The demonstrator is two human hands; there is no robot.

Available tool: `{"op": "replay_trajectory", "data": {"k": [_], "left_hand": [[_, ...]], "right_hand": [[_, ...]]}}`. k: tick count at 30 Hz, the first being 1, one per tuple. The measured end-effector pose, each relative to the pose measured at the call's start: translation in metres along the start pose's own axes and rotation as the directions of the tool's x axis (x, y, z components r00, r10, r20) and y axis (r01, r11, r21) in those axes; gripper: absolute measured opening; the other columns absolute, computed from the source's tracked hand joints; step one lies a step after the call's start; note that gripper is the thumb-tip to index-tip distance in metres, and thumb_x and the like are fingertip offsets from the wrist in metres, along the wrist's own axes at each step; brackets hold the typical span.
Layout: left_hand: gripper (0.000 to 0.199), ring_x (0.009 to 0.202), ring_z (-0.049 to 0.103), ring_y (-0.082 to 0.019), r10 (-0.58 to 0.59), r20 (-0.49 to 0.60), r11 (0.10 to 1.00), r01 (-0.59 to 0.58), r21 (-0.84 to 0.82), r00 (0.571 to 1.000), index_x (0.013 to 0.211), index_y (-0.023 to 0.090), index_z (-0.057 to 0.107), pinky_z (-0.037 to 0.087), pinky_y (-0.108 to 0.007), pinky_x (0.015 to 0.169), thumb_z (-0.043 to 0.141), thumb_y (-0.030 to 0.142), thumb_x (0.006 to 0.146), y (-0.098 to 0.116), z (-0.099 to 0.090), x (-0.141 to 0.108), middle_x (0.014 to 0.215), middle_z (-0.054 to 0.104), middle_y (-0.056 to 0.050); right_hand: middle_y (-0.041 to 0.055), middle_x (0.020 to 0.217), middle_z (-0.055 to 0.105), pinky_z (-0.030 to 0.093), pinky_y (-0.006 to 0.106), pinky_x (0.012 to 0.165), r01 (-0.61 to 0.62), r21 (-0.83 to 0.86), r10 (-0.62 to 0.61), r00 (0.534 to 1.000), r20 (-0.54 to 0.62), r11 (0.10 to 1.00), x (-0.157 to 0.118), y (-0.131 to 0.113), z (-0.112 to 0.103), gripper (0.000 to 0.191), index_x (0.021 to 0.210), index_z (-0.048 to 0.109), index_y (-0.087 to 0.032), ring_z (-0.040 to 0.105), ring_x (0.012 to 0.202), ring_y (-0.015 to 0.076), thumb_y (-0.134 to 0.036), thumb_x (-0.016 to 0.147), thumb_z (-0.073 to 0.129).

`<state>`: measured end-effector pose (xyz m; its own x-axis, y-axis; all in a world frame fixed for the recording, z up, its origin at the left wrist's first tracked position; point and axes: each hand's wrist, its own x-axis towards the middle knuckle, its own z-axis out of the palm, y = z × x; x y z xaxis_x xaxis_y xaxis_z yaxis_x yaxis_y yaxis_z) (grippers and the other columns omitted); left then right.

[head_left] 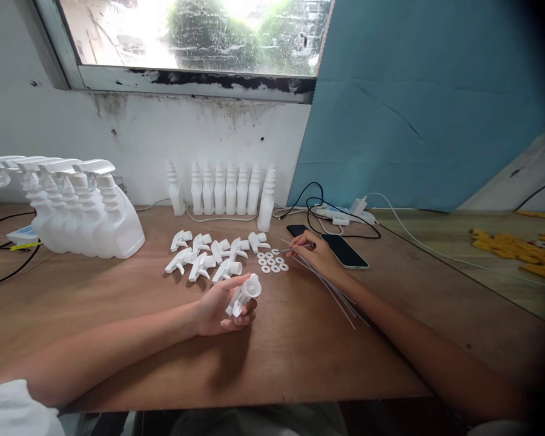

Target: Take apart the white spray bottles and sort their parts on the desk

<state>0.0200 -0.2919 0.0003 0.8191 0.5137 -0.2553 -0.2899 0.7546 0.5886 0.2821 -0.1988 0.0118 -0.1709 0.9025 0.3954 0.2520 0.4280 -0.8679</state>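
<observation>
In the head view, a white trigger spray head [245, 295] is being held up above the near part of the tabletop [272, 369], clasped in the left hand [214, 310]; its fingers are clamped around the body, and the round collar is turned up to face the camera. Over to the right hand [321, 254] now: its fingers are drawn together on a slim pale item [287, 249], though whether that is a tube or a small tool cannot be told. Just beside its tip, white ring washers [271, 264] are laid out in a tight cluster, and a bundle of thin clear tubes [330, 286] is spread below the wrist.

And how far along are things? At the left, a row of white bottles [120, 224] can be seen already topped with spray heads, so that batch looks done. Against the wall, eight bare-necked bottles [231, 197] are lined up, no heads fitted. Behind the left hand, a group of loose spray heads [202, 266] is scattered, unattached to any bottle. No tube can be seen projecting from the held head, so it is judged unfinished. Off to the right, a smartphone [345, 251] is left lying near the hand.
</observation>
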Motion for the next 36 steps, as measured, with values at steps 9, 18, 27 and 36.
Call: {"op": "replay_trajectory", "data": {"k": [9,18,27,36], "left_hand": [[0.031,0.058,0.056,-0.017,0.210,-0.019,0.942,-0.197,0.272,0.978,0.086,0.013,0.052,0.041,-0.025,0.048,0.048,0.043,0.083,-0.007,0.006,0.000,0.073,0.060,-0.009],[0.030,0.078,0.051,-0.014,0.602,0.038,0.224,-0.215,0.950,0.797,0.109,0.018,0.052,0.037,-0.022,0.068,0.060,0.030,0.082,0.005,0.026,-0.015,0.096,0.058,-0.005],[0.052,0.065,0.050,-0.017,0.620,0.193,-0.166,-0.113,0.980,0.760,0.133,0.019,0.044,0.037,-0.026,0.067,0.056,0.032,0.085,0.003,0.023,-0.016,0.077,0.057,-0.003],[0.045,0.101,0.049,-0.031,0.581,0.361,-0.570,0.048,0.820,0.729,0.124,0.014,0.057,0.035,-0.045,0.092,0.051,0.037,0.086,0.008,0.019,-0.016,0.105,0.058,-0.016]], "right_hand": [[0.0036,0.082,0.063,0.053,0.028,0.064,0.000,0.023,0.000,1.000,0.011,1.000,-0.003,-0.006,-0.001,0.026,0.066,0.052,-0.016,0.065,0.062,0.0140,-0.034,0.072,0.070],[0.0033,0.079,0.063,0.054,0.027,0.064,0.017,0.075,-0.013,0.998,-0.056,0.997,-0.004,-0.009,-0.004,0.031,0.068,0.051,-0.017,0.065,0.063,0.0145,-0.039,0.070,0.072],[0.0013,0.069,0.061,0.049,0.025,0.053,0.041,0.070,-0.039,0.999,-0.032,0.997,-0.007,-0.007,-0.011,0.019,0.061,0.051,-0.016,0.061,0.052,0.0126,-0.022,0.071,0.065],[0.0011,0.065,0.061,0.047,0.023,0.049,0.031,0.069,-0.033,0.999,0.027,0.997,-0.010,-0.012,-0.013,0.013,0.058,0.051,-0.015,0.058,0.049,0.0115,-0.017,0.067,0.060]]}}
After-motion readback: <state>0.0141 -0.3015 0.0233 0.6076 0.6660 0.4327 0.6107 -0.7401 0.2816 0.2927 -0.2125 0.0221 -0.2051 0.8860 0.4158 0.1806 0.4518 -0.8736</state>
